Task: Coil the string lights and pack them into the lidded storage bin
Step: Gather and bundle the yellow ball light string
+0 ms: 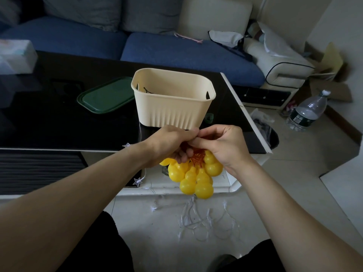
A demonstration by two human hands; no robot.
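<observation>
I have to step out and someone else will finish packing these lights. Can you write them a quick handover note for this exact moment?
Left hand and right hand: both grip the bunched yellow gourd lights by their orange wires, in front of the table edge.
Cream bin: open on the black table; green lid lies to its left.
White star string: loose on the floor, trailing up to the table.
Done: gourd lights gathered.
Left: bin them, coil the star string, close the lid.

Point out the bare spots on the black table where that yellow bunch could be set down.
Widest free patch: the glossy black tabletop left of the cream ribbed plastic bin, in front of the dark green lid. A narrower strip lies right of the bin toward the white table edge. Crowded: the near edge, where both hands hold the yellow gourd-shaped lights.
</observation>
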